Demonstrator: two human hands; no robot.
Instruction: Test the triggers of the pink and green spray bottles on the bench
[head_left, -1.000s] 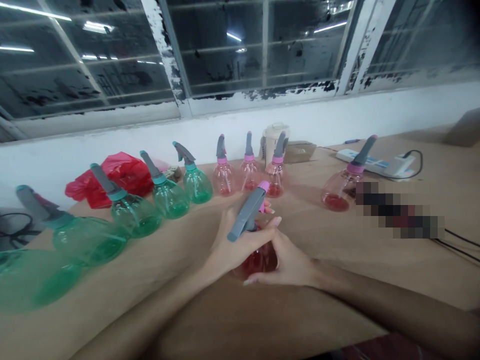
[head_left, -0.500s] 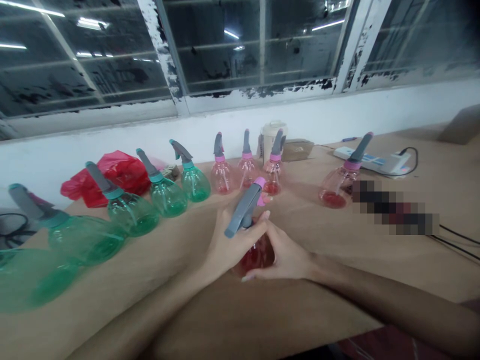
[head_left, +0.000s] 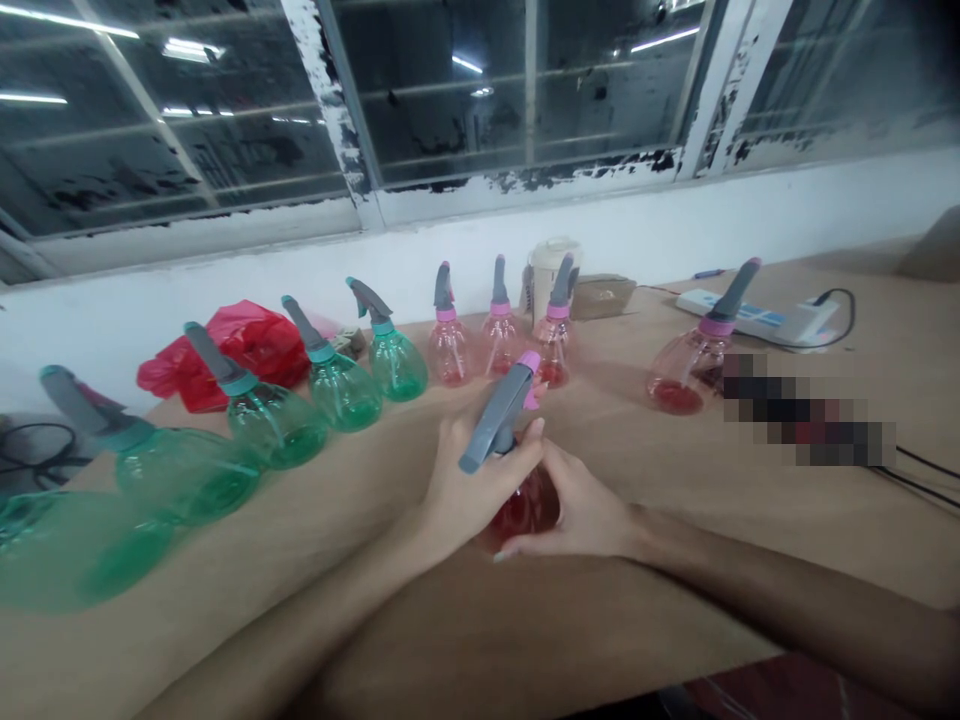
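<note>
A white wall with dark, paint-flecked windows (head_left: 450,100) runs behind a brown tabletop (head_left: 375,640), and a red bottle (head_left: 523,505) with a grey spray head stands on it near the front, the landmark for what follows.

Far to its left are a dark cord (head_left: 37,455) and five green bottles (head_left: 274,430) with grey spray heads, in a slanting row; the nearest is cut off by the picture's edge. A red plastic bag (head_left: 244,345) lies beyond that row.

At the red bottle itself, the left hand (head_left: 472,485) is wrapped around its neck from the left, and the right hand (head_left: 581,505) curves around its body from the right, both grasping it.

Directly beyond it are three pink bottles (head_left: 451,350), with a white lidded cup (head_left: 553,275) and a cardboard box (head_left: 601,297) behind them. To its right and farther back come another pink bottle (head_left: 686,375), a pixelated dark object (head_left: 810,410) beside that, a blue pen (head_left: 709,273) and a white power strip (head_left: 757,318) with a plug in it.
</note>
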